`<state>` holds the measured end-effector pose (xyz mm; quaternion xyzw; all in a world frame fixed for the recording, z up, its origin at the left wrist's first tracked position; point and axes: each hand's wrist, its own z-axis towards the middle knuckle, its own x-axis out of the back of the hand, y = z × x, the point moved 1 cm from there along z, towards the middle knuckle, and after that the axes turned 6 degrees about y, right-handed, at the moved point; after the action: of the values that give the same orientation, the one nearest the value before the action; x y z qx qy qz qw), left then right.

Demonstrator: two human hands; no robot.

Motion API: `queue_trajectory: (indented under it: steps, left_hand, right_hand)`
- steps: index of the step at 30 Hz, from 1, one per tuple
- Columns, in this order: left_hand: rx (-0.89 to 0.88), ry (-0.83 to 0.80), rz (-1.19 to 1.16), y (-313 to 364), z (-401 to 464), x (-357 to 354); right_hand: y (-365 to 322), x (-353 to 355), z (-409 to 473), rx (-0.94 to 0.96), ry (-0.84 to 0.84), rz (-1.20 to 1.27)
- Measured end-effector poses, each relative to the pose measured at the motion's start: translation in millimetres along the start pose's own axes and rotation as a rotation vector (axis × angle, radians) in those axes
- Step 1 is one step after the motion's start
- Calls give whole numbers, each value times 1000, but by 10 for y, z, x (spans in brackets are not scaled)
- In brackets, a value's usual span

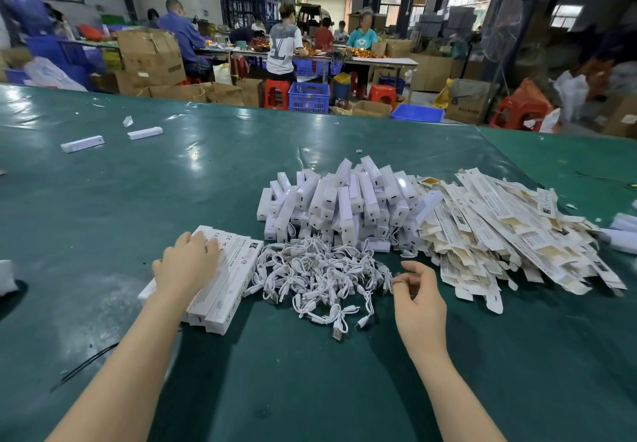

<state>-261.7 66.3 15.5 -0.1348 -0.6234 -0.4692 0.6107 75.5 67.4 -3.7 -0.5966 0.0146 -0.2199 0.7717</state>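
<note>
My left hand rests palm-down on a row of long white packed boxes lying side by side on the green table, fingers over their far ends. A tangle of short white USB cables lies just right of the boxes. My right hand hovers at the cable pile's right edge, fingers curled, thumb and forefinger pinching what looks like a cable end. Behind the cables stands a heap of white plastic lamp bars. To its right lies a pile of flattened printed cartons.
Two white bars lie apart at the far left of the table. More white items sit at the right edge. Beyond the table are cardboard boxes, blue crates, red stools and several people at other benches.
</note>
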Motion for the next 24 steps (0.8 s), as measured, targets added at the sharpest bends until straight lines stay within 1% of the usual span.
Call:
queue_trajectory:
  steps: [3,6,8,11,13,15,18,21,24]
  left_hand:
    - [97,53,-15,-110,71,35]
    - [123,42,-17,-194,123,59]
    - [124,18,-32,-249,160,70]
    - [127,29,-64,-372,263,122]
    - [83,30,-107,-429,317,154]
    - [45,20,-154,-424,321,178]
    - [52,15,-244,-343,276,178]
    - [28,8,-267,-304,233,156]
    - [42,-15,-350,-328,196,170]
  right_hand:
    - [1,0,7,-9,-5,0]
    - [6,-7,13,-16,-14,-9]
    - [8,-10,14,-18,-19,-18]
    - [4,-8,12,-18,-18,-22]
    - [2,-7,10,-24,-21,-23]
    - [-1,-5,8,-29,-27,-28]
    - [-4,-5,0,-30,-32,-36]
    - [-4,0,-6,-33,-31,-33]
    - [-10,7,-13,-36,-31,-37]
